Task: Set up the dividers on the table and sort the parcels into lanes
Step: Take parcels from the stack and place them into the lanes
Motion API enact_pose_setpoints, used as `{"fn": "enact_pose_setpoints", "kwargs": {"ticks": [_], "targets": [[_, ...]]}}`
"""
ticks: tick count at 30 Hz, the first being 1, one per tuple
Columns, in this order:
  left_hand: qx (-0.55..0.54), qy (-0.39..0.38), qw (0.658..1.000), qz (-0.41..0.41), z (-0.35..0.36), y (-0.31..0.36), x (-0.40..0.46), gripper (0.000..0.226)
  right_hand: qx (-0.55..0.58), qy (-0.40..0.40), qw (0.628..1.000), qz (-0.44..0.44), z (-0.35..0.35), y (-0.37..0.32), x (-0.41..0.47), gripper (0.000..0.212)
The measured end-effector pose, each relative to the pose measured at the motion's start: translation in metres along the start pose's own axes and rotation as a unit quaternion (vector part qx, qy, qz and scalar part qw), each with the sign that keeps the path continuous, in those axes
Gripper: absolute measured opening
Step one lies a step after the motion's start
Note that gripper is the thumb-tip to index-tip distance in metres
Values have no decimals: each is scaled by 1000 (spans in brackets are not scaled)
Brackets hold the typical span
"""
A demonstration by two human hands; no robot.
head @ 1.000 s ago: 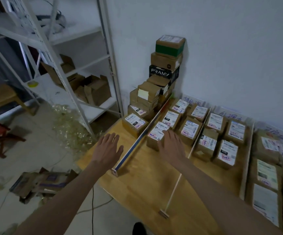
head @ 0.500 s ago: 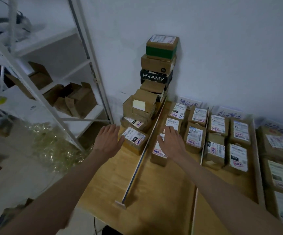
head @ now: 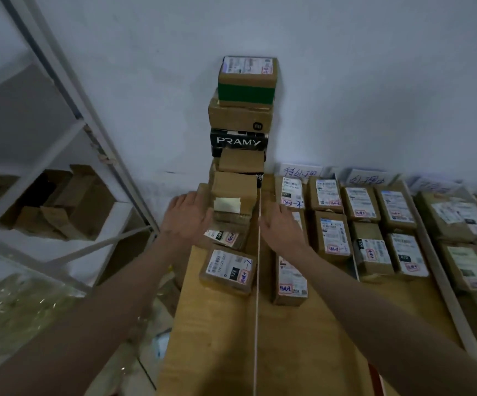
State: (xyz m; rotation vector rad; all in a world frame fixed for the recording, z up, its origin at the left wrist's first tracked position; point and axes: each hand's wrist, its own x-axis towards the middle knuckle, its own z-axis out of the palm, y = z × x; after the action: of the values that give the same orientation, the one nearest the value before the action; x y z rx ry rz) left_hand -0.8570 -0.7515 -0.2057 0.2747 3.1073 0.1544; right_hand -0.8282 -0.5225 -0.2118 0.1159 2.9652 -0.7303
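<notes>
Both hands reach with straight, relaxed fingers and grasp nothing: the left hand (head: 187, 217) lies flat against the left side of the parcel stack (head: 238, 155), and the right hand (head: 281, 228) rests over a parcel just right of the white divider (head: 258, 270). That divider is a thin pale strip running straight down the wooden table (head: 303, 352), from the foot of the stack toward the near edge. Left of the divider, a labelled parcel (head: 228, 270) lies flat, brown cardboard with a white shipping label and red stamp. The stack rises against the wall behind it: plain brown boxes, a black box printed PRAMY (head: 238, 141), and a box with a green band (head: 246, 92) on top. Right of the divider, the lanes hold rows of small brown parcels (head: 360, 224) with labels facing up, and handwritten paper signs (head: 300, 173) stand at the wall end. Further left of the stack, a white metal shelf (head: 68, 181) holds open, empty-looking cartons (head: 66, 204).
</notes>
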Motion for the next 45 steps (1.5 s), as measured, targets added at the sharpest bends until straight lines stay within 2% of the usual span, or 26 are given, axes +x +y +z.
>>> {"fn": "enact_pose_setpoints", "kwargs": {"ticks": [4,8,13,16,20,23,27,29,32,34,36,38,41,45], "targets": [[-29,-3,1000,8,2,-6,46,51,26,1,999,20,3,-19,40,40],[-88,-23,996,-20,8,-6,76,52,76,-8,994,78,8,-28,73,39],[-163,-76,983,-45,20,-7,86,51,199,-79,958,191,18,-34,90,47],[-205,-65,975,-54,23,-5,83,43,244,-79,945,201,20,-41,88,41],[-335,-33,939,-69,18,-7,67,38,294,-50,937,181,16,-41,66,37],[-407,-39,908,-86,3,-2,43,31,348,-33,926,143,16,-34,34,39],[-515,-88,839,-149,1,-2,19,52,367,-1,922,121,22,-21,-4,44],[-508,-95,843,-149,4,0,9,60,374,4,922,101,23,-16,-22,40],[-478,-100,863,-133,5,6,-7,53,372,4,924,90,23,-9,-43,24],[-507,-116,847,-115,5,6,-17,49,423,2,896,136,22,-5,-51,14],[-523,-131,838,-86,6,3,-27,41,509,-24,838,195,16,-4,-57,19],[-507,-134,850,-53,8,-1,-35,29,548,-42,808,214,12,-3,-62,29],[-480,-114,869,-31,6,0,-44,21,542,-35,809,225,10,-2,-67,38],[-467,-95,879,-27,4,2,-51,20,542,-36,808,228,9,-2,-72,44]]}}
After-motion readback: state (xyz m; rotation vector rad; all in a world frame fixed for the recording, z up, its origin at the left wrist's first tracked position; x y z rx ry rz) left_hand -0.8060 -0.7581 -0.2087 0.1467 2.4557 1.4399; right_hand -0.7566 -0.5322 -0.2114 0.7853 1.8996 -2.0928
